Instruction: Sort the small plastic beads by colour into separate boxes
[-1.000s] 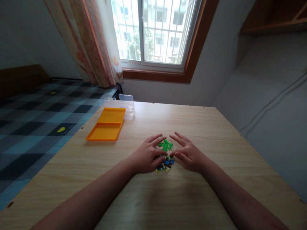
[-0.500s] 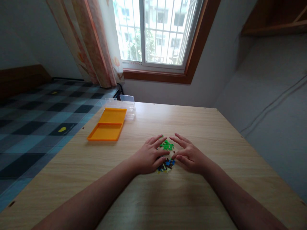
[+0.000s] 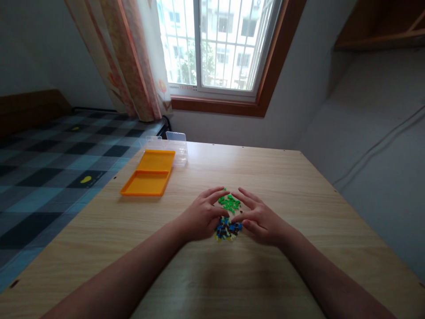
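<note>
On the wooden table lie small loose plastic pieces in two groups. The green pieces form a cluster between my fingers, farther from me. Nearer to me is a mixed pile of blue, dark brown, cream and yellow bits. My left hand rests at the left of both groups, fingers apart, its index fingertip over the gap between them. From the right, my right hand reaches in with spread fingers, one fingertip at the top of the mixed pile. No piece shows gripped in either hand.
An open orange tray with its lid lies at the table's left. Behind it stands a clear plastic compartment box with raised lids. A bed with a checked cover borders the table's left edge, and a window is beyond.
My right hand has shifted slightly left, its index fingertip further over the pieces. My left thumb has drawn back, and more of the mixed pile and green cluster shows.
</note>
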Tool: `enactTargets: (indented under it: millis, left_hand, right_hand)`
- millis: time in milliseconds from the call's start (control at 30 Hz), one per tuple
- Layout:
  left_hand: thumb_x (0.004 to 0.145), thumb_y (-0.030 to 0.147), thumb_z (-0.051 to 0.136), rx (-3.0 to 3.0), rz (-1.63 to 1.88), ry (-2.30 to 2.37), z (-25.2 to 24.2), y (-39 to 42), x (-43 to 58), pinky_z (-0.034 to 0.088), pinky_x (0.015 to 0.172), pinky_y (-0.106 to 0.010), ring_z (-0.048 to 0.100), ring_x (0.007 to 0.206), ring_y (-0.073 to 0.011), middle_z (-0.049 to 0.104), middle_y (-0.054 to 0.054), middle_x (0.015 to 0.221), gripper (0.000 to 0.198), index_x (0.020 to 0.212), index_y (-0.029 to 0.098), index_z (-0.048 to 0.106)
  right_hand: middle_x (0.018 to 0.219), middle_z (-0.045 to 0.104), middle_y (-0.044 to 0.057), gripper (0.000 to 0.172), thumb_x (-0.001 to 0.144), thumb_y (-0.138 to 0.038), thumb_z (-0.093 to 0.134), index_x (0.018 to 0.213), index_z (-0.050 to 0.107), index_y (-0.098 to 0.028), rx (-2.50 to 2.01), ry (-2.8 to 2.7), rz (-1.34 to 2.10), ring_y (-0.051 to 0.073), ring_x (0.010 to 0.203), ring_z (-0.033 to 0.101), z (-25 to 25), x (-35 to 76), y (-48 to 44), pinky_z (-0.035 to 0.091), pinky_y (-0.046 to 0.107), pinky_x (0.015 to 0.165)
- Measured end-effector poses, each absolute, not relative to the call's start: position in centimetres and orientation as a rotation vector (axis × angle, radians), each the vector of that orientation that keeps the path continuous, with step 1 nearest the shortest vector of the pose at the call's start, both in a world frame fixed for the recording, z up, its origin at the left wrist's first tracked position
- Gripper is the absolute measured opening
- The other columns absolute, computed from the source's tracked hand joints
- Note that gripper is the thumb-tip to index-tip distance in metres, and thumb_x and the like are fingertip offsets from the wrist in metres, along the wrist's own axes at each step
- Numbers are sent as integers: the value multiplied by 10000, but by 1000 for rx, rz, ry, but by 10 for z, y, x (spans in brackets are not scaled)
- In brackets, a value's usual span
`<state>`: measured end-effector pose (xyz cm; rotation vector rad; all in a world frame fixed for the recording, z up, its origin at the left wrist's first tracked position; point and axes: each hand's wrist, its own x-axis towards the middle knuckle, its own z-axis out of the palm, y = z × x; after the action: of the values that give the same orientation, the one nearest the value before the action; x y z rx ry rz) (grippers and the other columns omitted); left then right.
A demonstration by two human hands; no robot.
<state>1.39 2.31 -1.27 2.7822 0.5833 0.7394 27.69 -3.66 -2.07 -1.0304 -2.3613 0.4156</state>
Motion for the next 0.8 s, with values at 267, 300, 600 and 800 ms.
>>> enactTargets:
  millis: [267, 300, 600, 800]
  left_hand:
    - [745, 94, 618, 2793, 654, 569, -12, 23, 15, 380, 1195, -545, 391, 1466, -316, 494, -17, 1544, 379, 1002, 309, 794]
    - [745, 98, 620, 2798, 644, 570, -11, 23, 15, 375, 1200, -541, 387, 1470, -315, 492, -22, 1546, 375, 1006, 304, 793]
    - [730, 95, 623, 2792, 654, 631, -13, 26, 11, 378, 1197, -544, 398, 1459, -322, 510, -32, 1531, 363, 992, 282, 791]
    - [723, 97, 626, 2778, 649, 609, -14, 26, 12, 379, 1192, -549, 398, 1459, -314, 514, -24, 1527, 374, 996, 295, 789]
  right_hand:
    - [1648, 354, 2, 469, 1029, -578, 419, 1077, 803, -313, -1019, -2322, 441, 347, 1552, 215, -23, 276, -36, 297, 616, 1203]
    - [1656, 337, -1, 464, 1027, -580, 421, 1102, 797, -319, -1016, -2329, 448, 348, 1554, 208, -24, 275, -36, 290, 615, 1206]
    - [1673, 299, -10, 463, 1016, -591, 443, 1056, 812, -314, -1000, -2344, 513, 351, 1564, 173, -23, 274, -36, 274, 598, 1217]
    - [1680, 276, -30, 435, 1014, -589, 450, 1120, 793, -343, -1005, -2350, 506, 348, 1565, 170, -25, 273, -36, 281, 612, 1209]
